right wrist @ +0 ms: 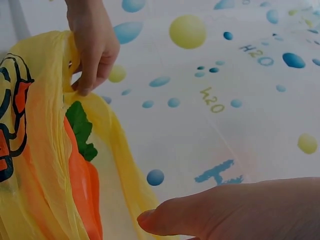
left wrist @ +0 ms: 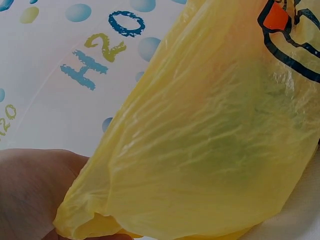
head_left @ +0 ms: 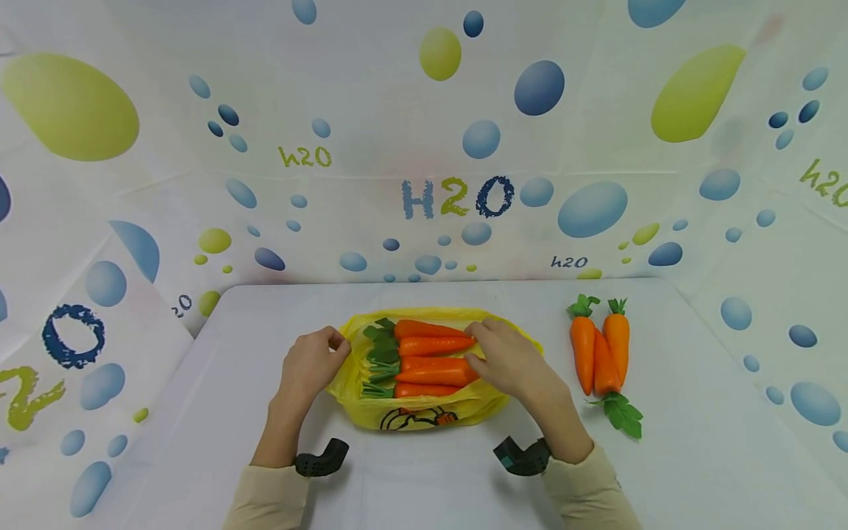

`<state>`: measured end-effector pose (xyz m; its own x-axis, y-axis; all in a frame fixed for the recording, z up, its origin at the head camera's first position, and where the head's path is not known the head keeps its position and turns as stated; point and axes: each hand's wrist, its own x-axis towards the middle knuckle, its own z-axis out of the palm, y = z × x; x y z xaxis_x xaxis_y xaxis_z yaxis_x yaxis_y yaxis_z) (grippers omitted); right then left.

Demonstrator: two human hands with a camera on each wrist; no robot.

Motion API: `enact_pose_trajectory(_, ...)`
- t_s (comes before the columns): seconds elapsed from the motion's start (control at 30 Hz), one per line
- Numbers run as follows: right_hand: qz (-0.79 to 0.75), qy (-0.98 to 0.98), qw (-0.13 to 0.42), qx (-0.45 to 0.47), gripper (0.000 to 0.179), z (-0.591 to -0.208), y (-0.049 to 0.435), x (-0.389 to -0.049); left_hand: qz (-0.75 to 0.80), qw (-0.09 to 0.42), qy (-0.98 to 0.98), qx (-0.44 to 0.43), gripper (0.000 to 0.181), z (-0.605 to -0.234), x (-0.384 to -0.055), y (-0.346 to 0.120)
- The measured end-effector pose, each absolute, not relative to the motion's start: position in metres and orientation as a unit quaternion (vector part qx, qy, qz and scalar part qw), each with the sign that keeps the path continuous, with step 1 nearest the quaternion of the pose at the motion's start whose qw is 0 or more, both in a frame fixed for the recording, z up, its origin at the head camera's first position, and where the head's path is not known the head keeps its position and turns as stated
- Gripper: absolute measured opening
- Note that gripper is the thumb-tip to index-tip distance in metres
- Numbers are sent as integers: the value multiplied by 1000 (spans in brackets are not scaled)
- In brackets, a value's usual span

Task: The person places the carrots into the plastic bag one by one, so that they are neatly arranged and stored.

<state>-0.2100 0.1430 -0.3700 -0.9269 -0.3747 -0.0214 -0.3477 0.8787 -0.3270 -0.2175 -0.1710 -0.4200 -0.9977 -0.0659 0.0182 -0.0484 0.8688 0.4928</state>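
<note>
Looks like mid-bagging: left hand (head_left: 313, 361) pinches yellow bag (head_left: 477, 414), can't tell if right hand (head_left: 509, 357) grips anything, next probably needs frame-right carrots (head_left: 604, 372).

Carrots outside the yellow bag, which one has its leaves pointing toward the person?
The middle carrot of those three: its leaves lie at the near end, while the left carrot and the right carrot have theirs at the far end.

Bag (left wrist: 200, 165) thin, crinkly plast. w/ sheen; carrots (head_left: 433, 368) smooth, semi-gloss
</note>
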Motion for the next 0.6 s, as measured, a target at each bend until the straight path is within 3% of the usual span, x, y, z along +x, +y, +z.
enact_pose_trajectory(0.6, -166, 968, 41, -182, 37, -371, 141, -209, -255, 13, -966, 31, 25, -419, -217, -170)
